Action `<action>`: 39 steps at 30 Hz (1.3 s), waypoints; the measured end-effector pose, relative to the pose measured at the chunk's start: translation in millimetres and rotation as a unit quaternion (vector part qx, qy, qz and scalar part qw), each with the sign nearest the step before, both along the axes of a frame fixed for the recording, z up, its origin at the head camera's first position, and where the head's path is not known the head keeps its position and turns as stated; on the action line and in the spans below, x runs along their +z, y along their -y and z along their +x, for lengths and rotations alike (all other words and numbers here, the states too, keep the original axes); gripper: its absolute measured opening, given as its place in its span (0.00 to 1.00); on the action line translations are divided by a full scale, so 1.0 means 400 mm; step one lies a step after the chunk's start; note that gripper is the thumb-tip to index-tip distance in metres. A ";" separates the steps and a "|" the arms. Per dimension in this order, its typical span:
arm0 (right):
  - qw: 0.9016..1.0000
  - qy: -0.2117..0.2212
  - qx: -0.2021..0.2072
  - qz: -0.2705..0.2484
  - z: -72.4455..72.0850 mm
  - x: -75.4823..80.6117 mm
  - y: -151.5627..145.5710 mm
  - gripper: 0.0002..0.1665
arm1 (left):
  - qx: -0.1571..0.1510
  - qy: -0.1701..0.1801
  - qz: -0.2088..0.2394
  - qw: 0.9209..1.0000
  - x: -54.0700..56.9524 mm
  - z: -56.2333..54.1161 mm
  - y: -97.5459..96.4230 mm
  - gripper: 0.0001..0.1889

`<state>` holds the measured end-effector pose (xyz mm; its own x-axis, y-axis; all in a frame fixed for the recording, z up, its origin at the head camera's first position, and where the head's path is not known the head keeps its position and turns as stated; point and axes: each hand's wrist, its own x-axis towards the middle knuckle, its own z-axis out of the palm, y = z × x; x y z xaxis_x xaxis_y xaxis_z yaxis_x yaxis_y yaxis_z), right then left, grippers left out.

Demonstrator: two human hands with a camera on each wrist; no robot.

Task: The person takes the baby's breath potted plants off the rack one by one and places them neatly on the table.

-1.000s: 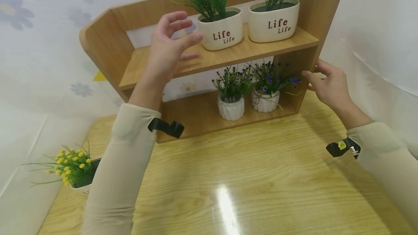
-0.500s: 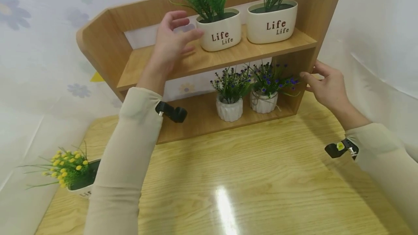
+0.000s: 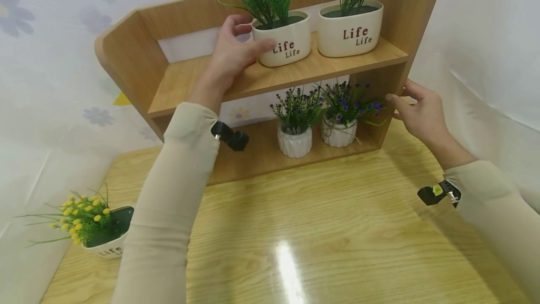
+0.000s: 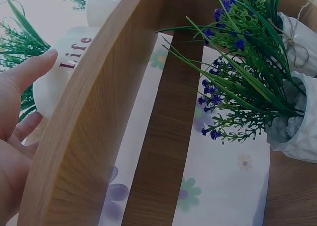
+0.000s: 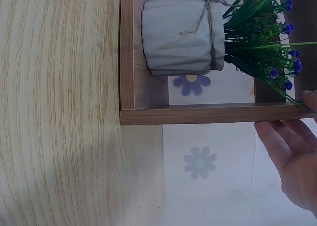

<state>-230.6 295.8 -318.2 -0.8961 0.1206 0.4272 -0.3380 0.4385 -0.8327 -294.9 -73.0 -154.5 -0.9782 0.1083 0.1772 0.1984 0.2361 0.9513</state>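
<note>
In the head view, my left hand (image 3: 236,53) is at the left end of a white oval flowerpot (image 3: 291,55) with pink flowers, on the upper shelf. Its thumb lies across the front lettering, with the fingers round the left end and back. The left wrist view shows the thumb (image 4: 37,70) over the same pot (image 4: 62,70), partly hidden by the shelf board. My right hand (image 3: 422,111) pinches the right side panel of the wooden shelf unit (image 3: 415,27). Its thumb is inside, and its fingers (image 5: 277,144) lie along the outer face.
Right of the pink-flowered pot stands another oval pot (image 3: 352,34) with green grass. Two small white ribbed pots, one plain (image 3: 295,143) and one tied with twine (image 3: 339,134), sit below. A yellow-flowered pot (image 3: 107,247) is on the table (image 3: 337,229) at left.
My left hand has moved right along the upper shelf, from beside the pink-flowered pot to round its left end. My right hand keeps its hold on the side panel.
</note>
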 end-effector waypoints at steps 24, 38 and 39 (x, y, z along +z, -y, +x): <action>1.000 0.002 0.001 0.003 0.007 0.000 0.007 0.25 | 0.004 0.003 -0.025 1.000 -0.010 -0.019 -0.006 0.46; 1.000 -0.007 -0.001 0.006 -0.007 -0.009 0.011 0.25 | 0.006 0.005 0.018 1.000 -0.014 -0.013 0.011 0.46; 1.000 -0.007 -0.002 0.006 -0.008 -0.009 0.011 0.25 | 0.005 0.005 0.021 1.000 -0.014 -0.011 0.012 0.46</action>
<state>-233.7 291.4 -321.7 -0.8898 0.1195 0.4404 -0.3467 0.4504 -0.8228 -299.5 -77.8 -160.0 -0.9809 0.0908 0.1720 0.1870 0.1986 0.9621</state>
